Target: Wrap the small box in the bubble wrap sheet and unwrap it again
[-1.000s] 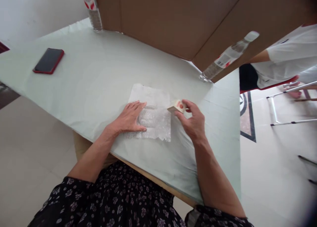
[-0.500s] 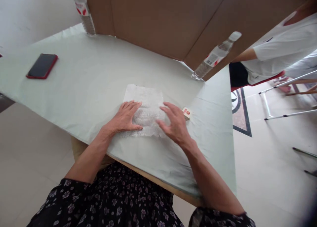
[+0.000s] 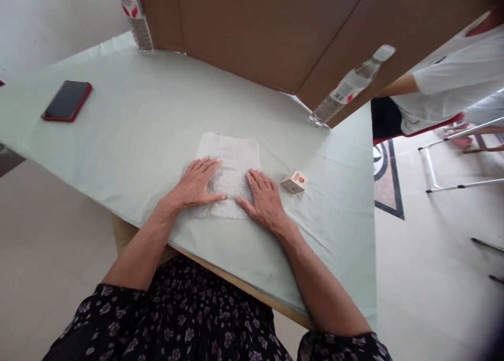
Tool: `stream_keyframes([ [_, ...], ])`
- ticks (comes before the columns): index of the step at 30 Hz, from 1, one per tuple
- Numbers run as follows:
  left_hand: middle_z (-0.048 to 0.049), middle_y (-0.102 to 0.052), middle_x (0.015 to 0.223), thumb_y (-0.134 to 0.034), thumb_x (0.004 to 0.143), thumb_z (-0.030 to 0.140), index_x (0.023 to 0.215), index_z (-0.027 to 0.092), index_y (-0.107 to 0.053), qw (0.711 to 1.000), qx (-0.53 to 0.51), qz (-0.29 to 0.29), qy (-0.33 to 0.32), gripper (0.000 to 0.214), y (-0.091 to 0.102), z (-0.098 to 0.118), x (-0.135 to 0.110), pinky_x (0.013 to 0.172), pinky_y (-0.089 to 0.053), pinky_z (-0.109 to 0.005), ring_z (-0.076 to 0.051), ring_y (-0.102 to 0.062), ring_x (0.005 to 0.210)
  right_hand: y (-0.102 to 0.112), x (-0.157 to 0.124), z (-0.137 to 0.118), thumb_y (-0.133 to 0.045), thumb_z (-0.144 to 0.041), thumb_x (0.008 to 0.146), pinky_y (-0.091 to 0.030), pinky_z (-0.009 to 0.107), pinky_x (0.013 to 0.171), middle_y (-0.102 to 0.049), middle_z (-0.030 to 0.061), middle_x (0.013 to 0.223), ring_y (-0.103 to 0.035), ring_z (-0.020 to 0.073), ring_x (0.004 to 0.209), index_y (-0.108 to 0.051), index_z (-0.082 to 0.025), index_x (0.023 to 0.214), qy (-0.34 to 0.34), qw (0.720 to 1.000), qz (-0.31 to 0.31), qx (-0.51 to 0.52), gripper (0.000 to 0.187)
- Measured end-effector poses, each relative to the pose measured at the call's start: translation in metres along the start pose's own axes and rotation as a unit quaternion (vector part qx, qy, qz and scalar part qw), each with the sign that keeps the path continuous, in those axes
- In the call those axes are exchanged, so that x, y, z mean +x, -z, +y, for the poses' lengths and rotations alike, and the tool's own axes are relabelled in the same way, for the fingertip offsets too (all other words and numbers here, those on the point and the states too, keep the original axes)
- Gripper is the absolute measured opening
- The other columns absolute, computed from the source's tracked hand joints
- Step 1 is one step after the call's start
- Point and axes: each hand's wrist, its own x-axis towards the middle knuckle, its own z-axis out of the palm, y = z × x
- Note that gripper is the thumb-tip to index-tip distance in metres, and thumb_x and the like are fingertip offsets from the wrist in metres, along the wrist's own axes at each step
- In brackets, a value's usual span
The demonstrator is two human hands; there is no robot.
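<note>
1. Pressing flat on the bubble-wrap sheet [image 3: 230, 154]: left hand [image 3: 197, 185] and right hand [image 3: 265, 203], palms down, fingers stretched out and close together, gripping nothing.
2. Sheet lies mid-worktop [image 3: 157, 119], long axis near to far; the hands cover its near half.
3. Small box [image 3: 295, 181] sits just right of the right hand, not touching it and off the sheet. Right hand is the nearer; nothing stands between.
4. Far: cardboard wall [image 3: 255, 30], left bottle [image 3: 136, 17] and right bottle [image 3: 346, 93] against it. Far left: phone [image 3: 66, 101]. Right, beyond the worktop: another person's white sleeve [image 3: 452, 83].
</note>
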Motion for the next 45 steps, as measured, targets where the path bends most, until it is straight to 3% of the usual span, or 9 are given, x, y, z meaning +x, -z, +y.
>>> stream_keyframes([
  [11, -0.0166, -0.028, 0.167, -0.067, 0.081, 0.056, 0.159, 0.015, -0.027, 0.997, 0.024, -0.067, 0.015, 0.097, 0.016, -0.006, 0.002, 0.127, -0.011, -0.058, -0.037, -0.017, 0.157, -0.003, -0.001, 0.002, -0.034, -0.051, 0.103, -0.030, 0.050, 0.119, -0.043, 0.0191, 0.160, -0.037, 0.0325, 0.149, -0.045, -0.007, 0.149, -0.022, 1.000, 0.008, 0.018, 0.065],
  [16, -0.0193, -0.029, 0.166, -0.066, 0.086, 0.043, 0.156, 0.014, -0.034, 0.997, 0.050, -0.030, 0.042, 0.082, 0.021, 0.019, -0.008, 0.125, -0.017, -0.060, -0.037, -0.021, 0.156, -0.006, 0.001, 0.004, -0.040, -0.050, 0.101, -0.032, 0.051, 0.117, -0.045, 0.0196, 0.158, -0.040, 0.0336, 0.147, -0.046, -0.007, 0.148, -0.017, 0.999, 0.026, 0.010, 0.064],
  [24, -0.0146, -0.050, 0.153, -0.059, 0.094, 0.038, 0.135, 0.020, -0.061, 0.998, 0.051, 0.017, -0.027, 0.044, -0.011, 0.054, -0.034, 0.123, -0.027, -0.053, -0.033, -0.038, 0.148, -0.003, 0.000, 0.009, -0.042, -0.049, 0.101, -0.038, 0.051, 0.114, -0.053, 0.0200, 0.151, -0.047, 0.0328, 0.141, -0.053, -0.011, 0.142, 0.007, 0.997, 0.072, 0.038, 0.057],
  [28, -0.0126, -0.049, 0.155, -0.061, 0.093, 0.040, 0.136, 0.022, -0.061, 0.998, 0.032, 0.038, -0.032, 0.046, -0.020, 0.046, -0.039, 0.125, -0.024, -0.053, -0.031, -0.037, 0.149, 0.033, -0.005, 0.031, -0.045, -0.048, 0.100, -0.038, 0.051, 0.114, -0.060, 0.0182, 0.144, -0.052, 0.0310, 0.136, -0.058, -0.015, 0.136, 0.011, 0.985, 0.164, 0.055, 0.050],
  [31, -0.0142, -0.052, 0.152, -0.065, 0.090, 0.039, 0.131, 0.021, -0.065, 0.998, 0.022, 0.053, -0.039, 0.046, -0.020, 0.044, -0.040, 0.124, -0.026, -0.054, -0.032, -0.040, 0.147, 0.057, -0.011, 0.063, -0.055, -0.053, 0.093, -0.040, 0.058, 0.110, -0.057, 0.0193, 0.146, -0.050, 0.0363, 0.137, -0.056, -0.016, 0.137, -0.058, 0.976, 0.206, 0.041, 0.057],
  [34, -0.0156, -0.054, 0.150, -0.066, 0.088, 0.038, 0.125, 0.019, -0.068, 0.995, 0.012, 0.085, -0.044, 0.042, -0.020, 0.046, -0.043, 0.122, -0.028, -0.055, -0.034, -0.042, 0.146, 0.061, -0.017, 0.095, -0.068, -0.058, 0.080, -0.048, 0.059, 0.095, -0.064, 0.0222, 0.134, -0.061, 0.0401, 0.119, -0.057, -0.015, 0.136, -0.150, 0.974, 0.161, 0.043, 0.071],
  [37, -0.0178, -0.055, 0.148, -0.062, 0.091, 0.034, 0.125, 0.016, -0.067, 0.989, 0.012, 0.146, -0.013, 0.040, -0.020, 0.049, -0.048, 0.121, -0.032, -0.054, -0.033, -0.044, 0.145, 0.052, -0.019, 0.108, -0.068, -0.053, 0.078, -0.053, 0.050, 0.082, -0.075, 0.0155, 0.108, -0.068, 0.0331, 0.094, -0.066, -0.017, 0.122, -0.170, 0.976, 0.111, 0.080, 0.056],
  [42, -0.0140, -0.063, 0.139, -0.058, 0.092, 0.028, 0.117, 0.018, -0.071, 0.987, 0.027, 0.160, 0.016, 0.029, -0.024, 0.053, -0.057, 0.116, -0.038, -0.052, -0.032, -0.050, 0.138, 0.057, -0.012, 0.078, -0.067, -0.048, 0.081, -0.054, 0.047, 0.082, -0.076, 0.0126, 0.103, -0.069, 0.0293, 0.088, -0.067, -0.018, 0.115, -0.142, 0.972, 0.147, 0.117, 0.046],
  [45, -0.0133, -0.064, 0.137, -0.058, 0.092, 0.026, 0.114, 0.019, -0.072, 0.990, 0.035, 0.134, 0.001, 0.027, -0.028, 0.058, -0.063, 0.117, -0.037, -0.053, -0.032, -0.052, 0.136, 0.066, -0.004, 0.042, -0.066, -0.046, 0.086, -0.053, 0.046, 0.093, -0.074, 0.0124, 0.118, -0.069, 0.0281, 0.102, -0.064, -0.018, 0.124, -0.053, 0.971, 0.168, 0.162, 0.048],
])
